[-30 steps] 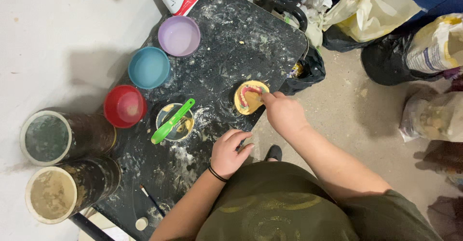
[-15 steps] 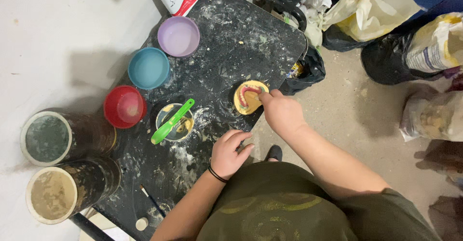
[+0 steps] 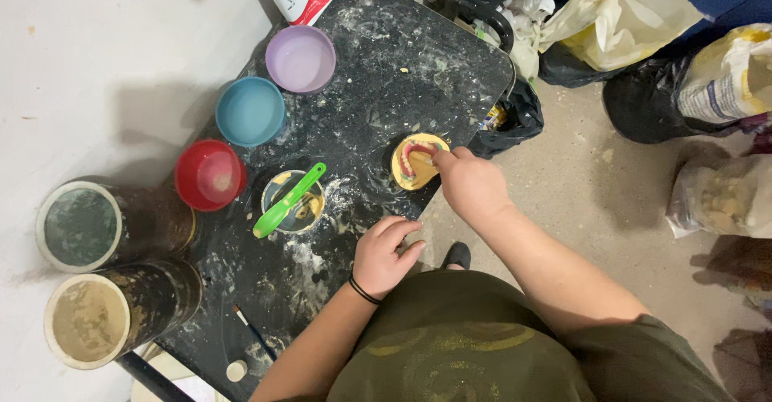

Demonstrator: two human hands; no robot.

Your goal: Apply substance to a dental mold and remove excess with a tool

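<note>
A black, powder-dusted surface (image 3: 386, 56) carries purple (image 3: 300, 58), blue (image 3: 250, 111) and red (image 3: 210, 174) bowls, a mixing cup with a green spatula (image 3: 289, 200), a yellow dental mould (image 3: 418, 161) and a thin brush (image 3: 254, 331).

A round yellow mould (image 3: 417, 162) sits flat on the dusty black counter (image 3: 378, 72), close to its right-hand edge. It is shallow and open at the top — inside, a pink horseshoe shape lined with small pale teeth shows, its curve arching toward the far side of the dish. The near right part of the mould is covered by the right hand (image 3: 470, 185), whose fingertips press on its rim and filling. White powder streaks the counter just beside it.
</note>
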